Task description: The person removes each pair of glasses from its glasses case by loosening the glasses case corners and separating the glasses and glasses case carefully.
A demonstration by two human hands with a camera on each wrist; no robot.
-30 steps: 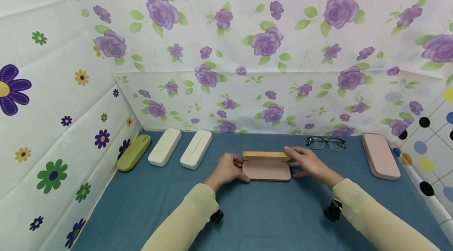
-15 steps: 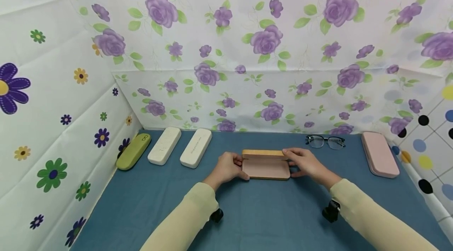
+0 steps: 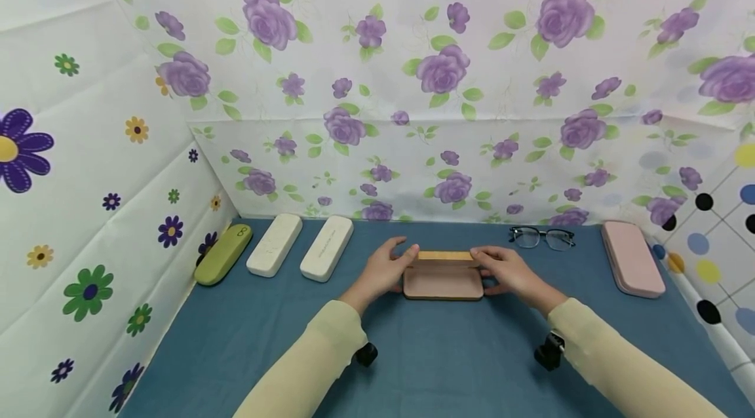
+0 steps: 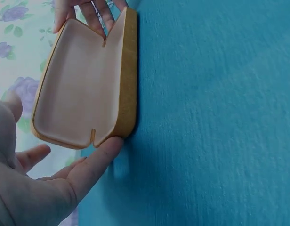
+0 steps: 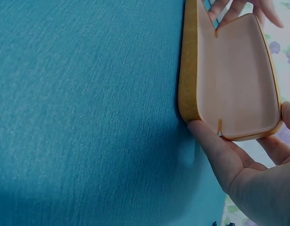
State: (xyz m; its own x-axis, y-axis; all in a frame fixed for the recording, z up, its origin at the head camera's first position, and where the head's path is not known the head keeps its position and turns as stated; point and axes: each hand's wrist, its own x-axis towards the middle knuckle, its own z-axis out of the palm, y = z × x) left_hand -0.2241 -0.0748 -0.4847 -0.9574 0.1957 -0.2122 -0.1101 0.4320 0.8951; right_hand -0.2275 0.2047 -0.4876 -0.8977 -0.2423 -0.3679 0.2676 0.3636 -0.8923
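Observation:
An eyeglass case (image 3: 444, 282), yellow-brown outside with a pale pink lining, stands with its lid raised at the middle of the table. Beside its left end is my left hand (image 3: 380, 274), thumb and fingers spread. In the left wrist view one finger of it touches the corner of the case's base, while the thumb (image 4: 13, 104) is apart from the lid. At the other end my right hand (image 3: 510, 274) holds the case: the thumb (image 5: 288, 115) lies on the lid's edge and a finger presses the base's corner. Inside the case only bare lining shows.
Black-rimmed glasses (image 3: 542, 238) lie behind and right of the case. A pink case (image 3: 634, 259) sits at far right. Towards the left lie two white cases (image 3: 274, 245) and a green case (image 3: 224, 254). Flowered cloth walls (image 3: 401, 169) close off the back and sides of the blue table (image 3: 436, 352).
My left hand has shifted up from the base's left end, its thumb rising from the front corner to beside the lid. The right thumb has moved slightly left along the lid.

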